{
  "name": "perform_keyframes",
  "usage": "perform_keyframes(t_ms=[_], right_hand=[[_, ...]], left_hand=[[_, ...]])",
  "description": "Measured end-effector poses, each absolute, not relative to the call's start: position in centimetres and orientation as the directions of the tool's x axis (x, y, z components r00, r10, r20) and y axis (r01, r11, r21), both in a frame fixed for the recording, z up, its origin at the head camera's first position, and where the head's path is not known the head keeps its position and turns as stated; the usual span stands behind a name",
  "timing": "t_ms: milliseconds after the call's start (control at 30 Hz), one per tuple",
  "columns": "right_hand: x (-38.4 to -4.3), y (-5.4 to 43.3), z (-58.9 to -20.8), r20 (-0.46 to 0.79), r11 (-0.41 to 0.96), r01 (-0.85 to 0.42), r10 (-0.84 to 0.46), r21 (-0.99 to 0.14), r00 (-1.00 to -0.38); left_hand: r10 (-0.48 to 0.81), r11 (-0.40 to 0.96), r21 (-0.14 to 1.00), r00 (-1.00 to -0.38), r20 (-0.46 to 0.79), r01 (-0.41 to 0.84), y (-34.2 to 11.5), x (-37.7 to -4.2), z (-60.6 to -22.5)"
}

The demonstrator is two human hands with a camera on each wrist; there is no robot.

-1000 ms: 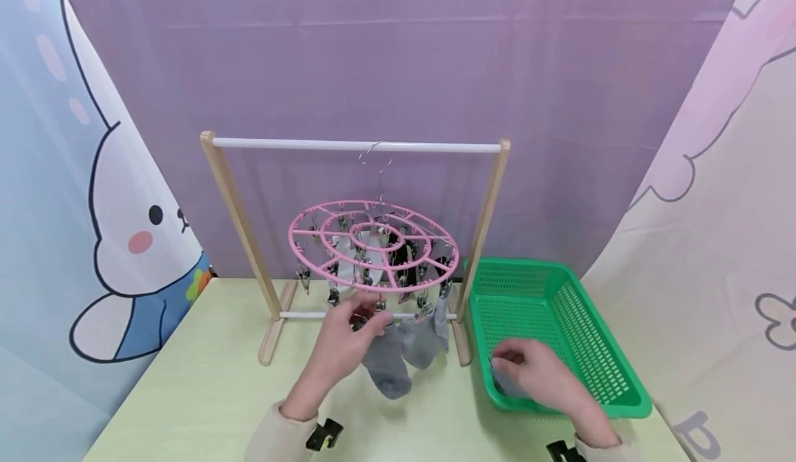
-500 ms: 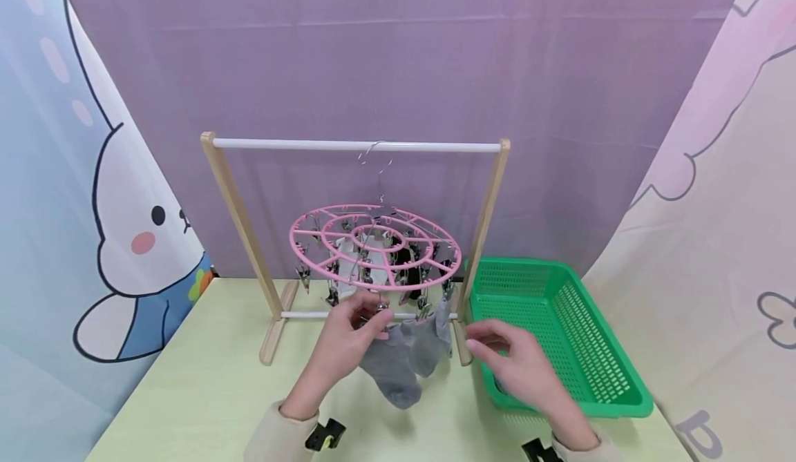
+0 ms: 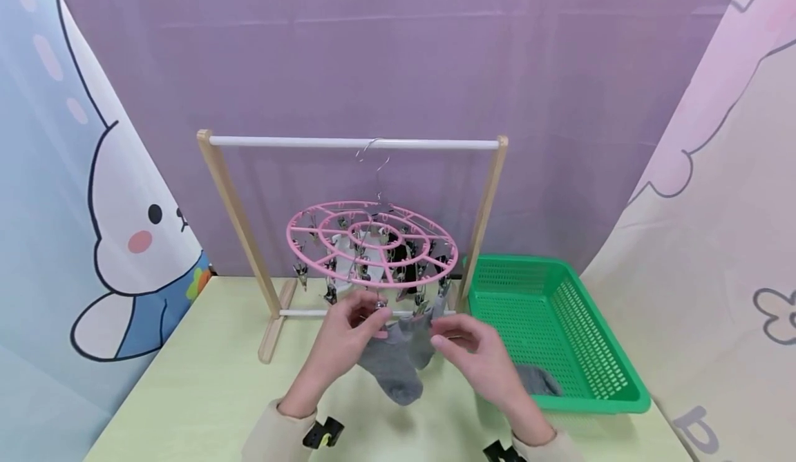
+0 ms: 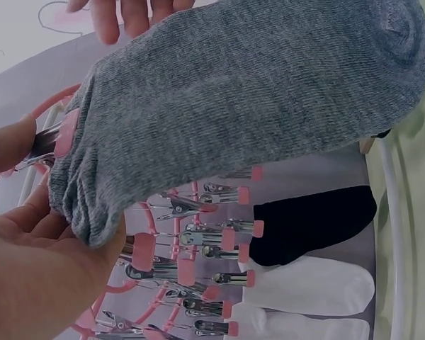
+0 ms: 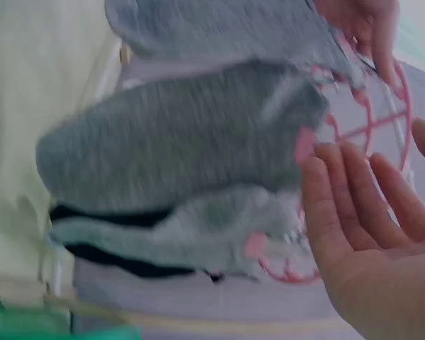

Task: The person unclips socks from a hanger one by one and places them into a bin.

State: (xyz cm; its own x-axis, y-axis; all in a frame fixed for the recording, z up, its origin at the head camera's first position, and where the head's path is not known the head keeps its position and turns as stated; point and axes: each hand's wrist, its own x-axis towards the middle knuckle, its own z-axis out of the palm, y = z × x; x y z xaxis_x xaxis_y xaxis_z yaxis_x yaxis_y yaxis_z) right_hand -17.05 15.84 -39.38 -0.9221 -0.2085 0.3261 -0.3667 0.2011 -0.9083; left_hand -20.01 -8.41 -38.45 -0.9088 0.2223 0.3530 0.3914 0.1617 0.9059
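My left hand [image 3: 348,331] pinches a metal clip [image 4: 44,144] with pink tips at the near edge of the round pink hanger [image 3: 373,284]. A grey sock [image 4: 255,85] hangs by its bunched cuff from that clip, partly over my left fingers. Beside it hang more grey socks [image 5: 177,142] on other clips. My right hand [image 3: 475,355] is just right of them, fingers extended and holding nothing; the right wrist view shows its fingertips [image 5: 315,170] close to a pink clip tip. Whether they touch it I cannot tell.
A wood-and-white rack [image 3: 298,143] carries the hanger by its hook. Further back hang white socks [image 4: 319,287] and a black sock [image 4: 315,223]. To the right, a green basket [image 3: 622,407] contains a grey sock [image 3: 537,379], partly hidden by my right arm.
My right hand has moved left from the basket to the hanging socks, leaving a grey sock in the basket. My left hand stays at the clip; its sock has swung slightly right.
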Motion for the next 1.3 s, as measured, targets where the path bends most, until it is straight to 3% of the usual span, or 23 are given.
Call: perform_keyframes(t_ms=[167,433,700,1300], right_hand=[[-17.7,14.2,-40.3,0.315,0.158,-0.356,-0.232,-0.921,-0.920],[-18.0,12.5,-41.6,0.151,0.208,-0.235,-0.356,-0.949,-0.922],[-18.1,11.6,-41.9,0.183,0.260,-0.323,-0.448,-0.910,-0.875],[-17.8,11.5,-41.6,0.172,0.279,-0.325,-0.458,-0.903,-0.872]], left_hand=[[0.226,0.149,0.893,-0.894,0.387,0.424,-8.8,-20.2,-38.6],[0.242,0.123,0.910,-0.901,0.360,0.397,-8.6,-20.0,-38.6],[0.255,0.125,0.912,-0.901,0.352,0.392,-8.5,-20.0,-38.6],[0.233,0.189,0.883,-0.893,0.385,0.430,-8.6,-20.0,-38.4]])
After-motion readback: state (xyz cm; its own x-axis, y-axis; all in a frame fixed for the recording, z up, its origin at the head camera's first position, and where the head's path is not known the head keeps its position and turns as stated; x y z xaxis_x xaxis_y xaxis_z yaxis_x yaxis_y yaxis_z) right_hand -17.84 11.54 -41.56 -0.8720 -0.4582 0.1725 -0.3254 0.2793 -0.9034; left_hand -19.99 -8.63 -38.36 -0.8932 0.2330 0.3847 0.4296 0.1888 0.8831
